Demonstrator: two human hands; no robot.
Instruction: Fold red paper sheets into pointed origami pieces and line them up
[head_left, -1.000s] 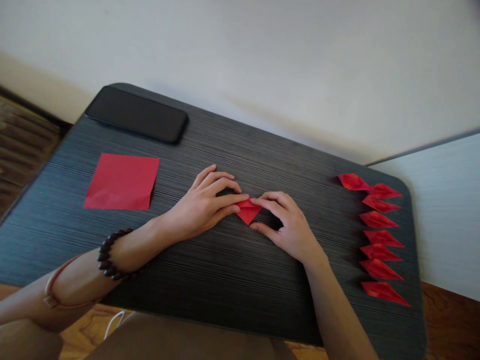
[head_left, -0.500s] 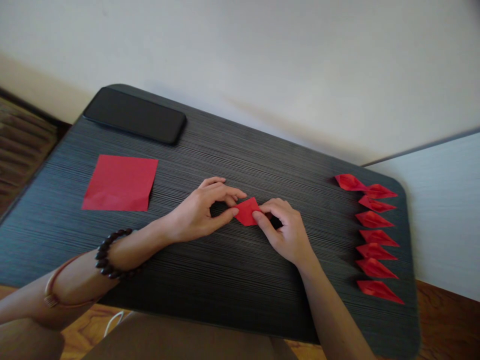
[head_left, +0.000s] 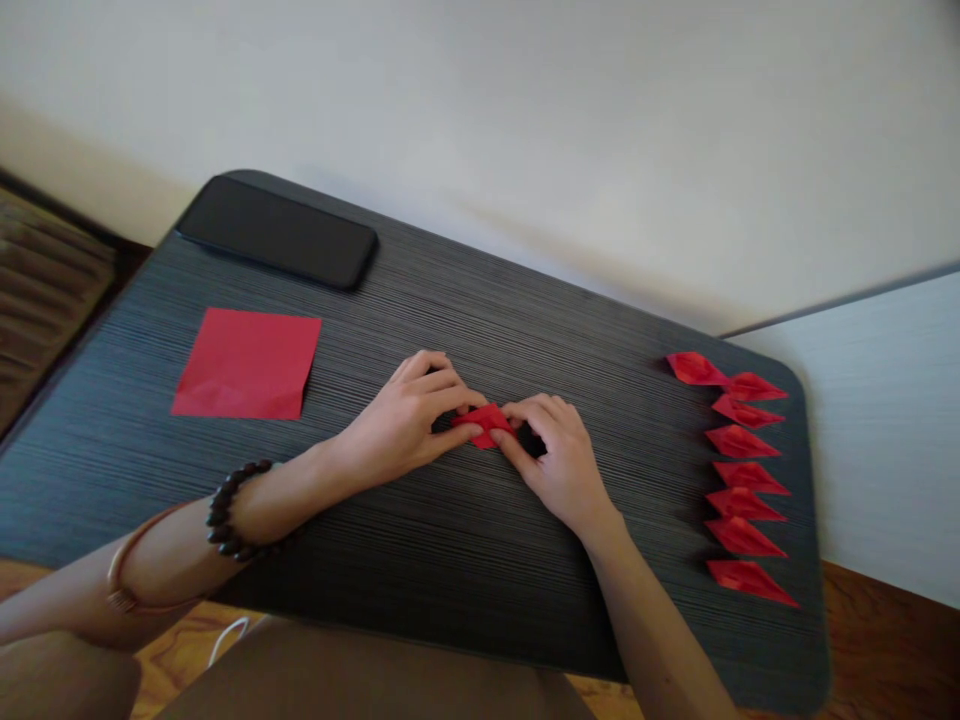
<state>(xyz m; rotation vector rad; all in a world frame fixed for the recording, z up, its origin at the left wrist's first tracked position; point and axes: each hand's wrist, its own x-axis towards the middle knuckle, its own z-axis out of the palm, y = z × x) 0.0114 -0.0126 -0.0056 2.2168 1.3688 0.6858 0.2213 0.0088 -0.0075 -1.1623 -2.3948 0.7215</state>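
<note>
A small folded piece of red paper (head_left: 487, 424) is held just above the middle of the dark table (head_left: 420, 560). My left hand (head_left: 416, 410) pinches its left side between thumb and fingers. On its right side, my right hand (head_left: 555, 450) grips it with thumb and forefinger. Parts of the paper are hidden under my fingertips. To the left lies a flat square sheet of red paper (head_left: 247, 362). Several folded red paper pieces (head_left: 742, 440) with pointed ends stand in a column near the table's right end.
A black smartphone (head_left: 277, 232) lies at the back left of the table. A pale wall (head_left: 480, 130) runs along the far edge. White cable (head_left: 227, 638) shows below the front edge, and a brown slatted object (head_left: 45, 290) is at the far left.
Both hands have come closer together on the folded paper, which looks narrower and more covered by my fingers. The camera view has shifted slightly.
</note>
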